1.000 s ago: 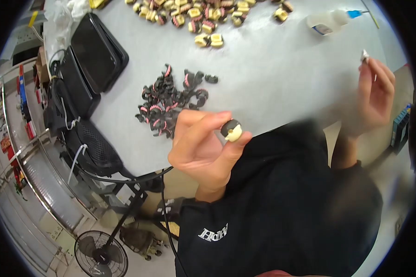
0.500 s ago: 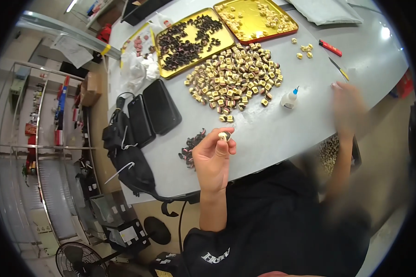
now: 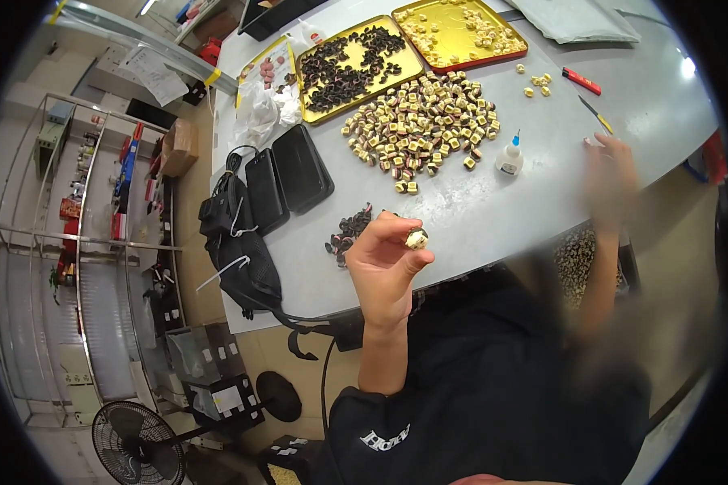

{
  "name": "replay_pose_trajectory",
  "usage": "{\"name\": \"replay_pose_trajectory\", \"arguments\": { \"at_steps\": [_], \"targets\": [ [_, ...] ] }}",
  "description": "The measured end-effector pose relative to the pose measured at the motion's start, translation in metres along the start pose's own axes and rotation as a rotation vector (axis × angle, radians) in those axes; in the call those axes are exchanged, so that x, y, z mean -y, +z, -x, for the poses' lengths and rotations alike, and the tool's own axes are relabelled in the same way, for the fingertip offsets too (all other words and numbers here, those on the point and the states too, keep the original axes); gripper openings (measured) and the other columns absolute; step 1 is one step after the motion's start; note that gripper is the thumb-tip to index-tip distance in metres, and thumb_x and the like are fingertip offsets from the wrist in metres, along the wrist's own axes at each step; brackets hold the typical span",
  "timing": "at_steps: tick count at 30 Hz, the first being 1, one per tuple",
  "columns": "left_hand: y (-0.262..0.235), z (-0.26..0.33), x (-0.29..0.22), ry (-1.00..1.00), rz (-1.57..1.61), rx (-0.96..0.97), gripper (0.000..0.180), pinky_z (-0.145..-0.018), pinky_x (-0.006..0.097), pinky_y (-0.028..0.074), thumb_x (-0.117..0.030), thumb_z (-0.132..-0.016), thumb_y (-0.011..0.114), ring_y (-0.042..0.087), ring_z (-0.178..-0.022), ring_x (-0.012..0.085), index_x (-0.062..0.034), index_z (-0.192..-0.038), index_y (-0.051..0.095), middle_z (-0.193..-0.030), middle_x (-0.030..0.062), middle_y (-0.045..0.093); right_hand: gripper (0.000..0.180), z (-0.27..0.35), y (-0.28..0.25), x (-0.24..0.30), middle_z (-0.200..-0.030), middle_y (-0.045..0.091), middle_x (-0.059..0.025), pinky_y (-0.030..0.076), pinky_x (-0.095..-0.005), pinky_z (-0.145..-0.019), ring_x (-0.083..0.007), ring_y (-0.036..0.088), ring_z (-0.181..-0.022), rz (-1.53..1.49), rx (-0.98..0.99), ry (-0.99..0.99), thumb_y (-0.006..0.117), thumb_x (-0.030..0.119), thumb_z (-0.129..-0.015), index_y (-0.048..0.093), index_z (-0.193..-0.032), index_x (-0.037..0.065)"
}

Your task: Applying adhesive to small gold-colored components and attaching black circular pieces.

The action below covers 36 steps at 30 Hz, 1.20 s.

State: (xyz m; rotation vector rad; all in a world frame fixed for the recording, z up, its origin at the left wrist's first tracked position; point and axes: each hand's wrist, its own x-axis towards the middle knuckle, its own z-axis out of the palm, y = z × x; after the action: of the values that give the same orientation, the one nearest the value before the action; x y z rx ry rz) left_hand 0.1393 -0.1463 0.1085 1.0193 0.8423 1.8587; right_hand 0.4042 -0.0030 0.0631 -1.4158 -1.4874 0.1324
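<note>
My left hand [image 3: 384,267] is raised over the table's near edge, thumb and fingers pinching a small cream-and-dark block [image 3: 416,238]. Out at the right, my right hand [image 3: 612,182] is smeared by motion over the table edge; whether its fingers hold anything cannot be made out. Beyond the left hand lies a heap of similar cream-and-dark blocks [image 3: 425,121]. A small pile of dark curved pieces [image 3: 349,230] is just behind the left hand. Between heap and right hand stands a small white bottle [image 3: 510,158] with a blue tip.
Farther back sit a yellow tray [image 3: 416,66] of dark curved pieces and a gold tray [image 3: 437,50] of cream pieces. A thin yellow-and-black tool [image 3: 597,115] and a red stick-shaped object [image 3: 581,80] lie right. Black cases [image 3: 299,170] lie left; a bin of pieces [image 3: 582,271] is below the edge.
The view has shifted slightly. My left hand has turned the pinched block, so more of its cream face shows. My right hand is still blurred near the table's right edge.
</note>
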Motion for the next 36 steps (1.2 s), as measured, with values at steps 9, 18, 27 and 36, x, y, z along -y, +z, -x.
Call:
{"name": "replay_pose_trajectory", "arguments": {
  "at_steps": [9,18,27,36],
  "targets": [
    [0.008,0.011,0.002,0.074,-0.15,-0.056,0.033,-0.063,0.021,0.041,0.002,-0.066,0.077,0.051,-0.07,0.0094,0.0013,-0.095,0.062,-0.079,0.0021,0.054,0.019,0.019,-0.003,-0.019,-0.088,0.059,-0.0056,0.046,-0.0246,-0.069,-0.0127,0.056,-0.077,-0.113,-0.179,-0.177,0.054,-0.002,-0.081,0.06,-0.099,0.0],
    [-0.004,0.006,0.005,0.327,-0.688,-0.167,0.036,-0.068,0.023,0.043,0.011,-0.06,0.077,0.049,-0.069,0.0096,-0.0003,-0.088,0.057,-0.08,0.0031,0.05,0.012,0.026,0.005,-0.01,-0.089,0.062,-0.0063,0.047,-0.0249,-0.07,-0.0135,0.058,-0.077,-0.136,-0.157,-0.158,0.054,-0.001,-0.084,0.062,-0.093,0.001],
    [-0.026,0.0,0.009,0.392,-0.847,-0.271,0.035,-0.06,0.022,0.04,-0.005,-0.059,0.083,0.05,-0.059,0.0109,-0.0051,-0.081,0.056,-0.067,0.0018,0.053,0.014,0.039,0.018,-0.002,-0.089,0.063,-0.0056,0.047,-0.0242,-0.069,-0.0122,0.058,-0.076,-0.101,-0.17,-0.23,0.053,0.0,-0.084,0.063,-0.094,0.001],
    [-0.04,-0.034,0.012,0.267,-1.045,-0.21,0.029,-0.058,0.027,0.044,-0.006,-0.067,0.077,0.055,-0.059,0.016,-0.0003,-0.091,0.061,-0.071,0.0062,0.057,0.015,0.049,0.028,-0.007,-0.09,0.064,-0.0053,0.047,-0.0239,-0.069,-0.0117,0.059,-0.076,-0.123,-0.124,-0.205,0.053,-0.001,-0.084,0.063,-0.094,0.001]
  ]
}}
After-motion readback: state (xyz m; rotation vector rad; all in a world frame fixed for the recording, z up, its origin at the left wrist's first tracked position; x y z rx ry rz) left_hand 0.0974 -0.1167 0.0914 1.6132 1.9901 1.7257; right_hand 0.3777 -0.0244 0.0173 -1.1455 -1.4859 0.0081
